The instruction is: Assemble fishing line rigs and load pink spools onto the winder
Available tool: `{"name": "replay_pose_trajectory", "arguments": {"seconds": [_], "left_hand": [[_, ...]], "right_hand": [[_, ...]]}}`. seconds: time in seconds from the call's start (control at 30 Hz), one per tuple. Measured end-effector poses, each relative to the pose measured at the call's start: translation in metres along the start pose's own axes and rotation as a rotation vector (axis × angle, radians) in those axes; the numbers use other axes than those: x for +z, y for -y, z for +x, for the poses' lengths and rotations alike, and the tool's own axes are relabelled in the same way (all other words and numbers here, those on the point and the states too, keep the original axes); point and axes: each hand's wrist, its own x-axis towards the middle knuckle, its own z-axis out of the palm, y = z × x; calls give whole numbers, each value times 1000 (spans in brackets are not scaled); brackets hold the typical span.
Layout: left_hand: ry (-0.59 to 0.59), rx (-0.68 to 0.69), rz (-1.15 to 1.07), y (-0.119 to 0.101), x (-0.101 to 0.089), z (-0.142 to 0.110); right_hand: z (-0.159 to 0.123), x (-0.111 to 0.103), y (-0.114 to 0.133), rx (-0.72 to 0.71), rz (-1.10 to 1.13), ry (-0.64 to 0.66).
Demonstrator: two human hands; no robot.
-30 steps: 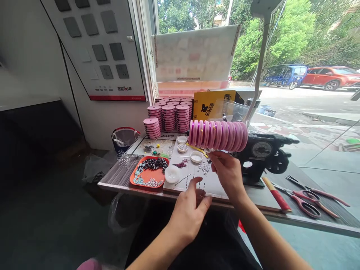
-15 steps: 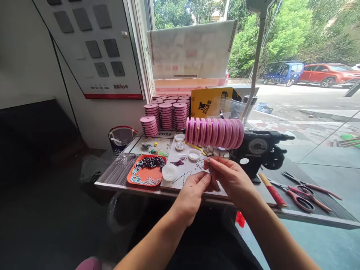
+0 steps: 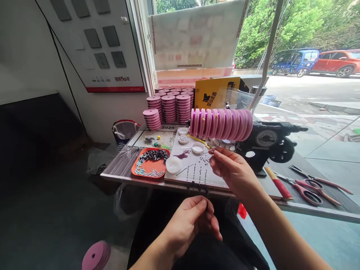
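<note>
My left hand point(image 3: 194, 221) is in front of the board's near edge, low over the lap. Its thumb and forefinger pinch a thin dark strand point(image 3: 207, 194). Higher up, my right hand point(image 3: 232, 168) hovers over the white board point(image 3: 180, 180) with thumb and forefinger pressed together; whatever lies between those tips is too small to make out. Just left of it is a heap of small pale beads point(image 3: 204, 159). Short dark beaded lines point(image 3: 200, 172) run down the board toward its near edge. A needle-like tool point(image 3: 185, 169) rests beside a round white dish point(image 3: 173, 165).
An orange tray point(image 3: 149, 168) holds dark and turquoise bead strings. Pink spools point(image 3: 222, 124) sit on a black machine point(image 3: 267, 138); more spool stacks point(image 3: 169, 108) stand behind. Scissors point(image 3: 308, 193), pliers point(image 3: 323, 180) and a red-and-yellow stick point(image 3: 278, 183) lie at right.
My left hand has moved down and away from the right hand, off the board's edge. My right hand stays near the bead heap. The view has shifted slightly.
</note>
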Motion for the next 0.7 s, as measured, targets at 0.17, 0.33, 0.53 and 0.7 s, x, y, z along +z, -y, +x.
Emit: {"name": "replay_pose_trajectory", "arguments": {"seconds": [0.17, 0.33, 0.53, 0.7], "left_hand": [[-24, -15, 10, 3, -3, -3], [-5, 13, -39, 4, -5, -6], [43, 34, -59, 3, -11, -12], [25, 59, -7, 4, -13, -13]], "right_hand": [[0, -1, 0, -4, 0, -1], [3, -2, 0, -21, -10, -18], [-3, -7, -1, 6, -126, 38], [-38, -13, -13, 312, -439, 455]]}}
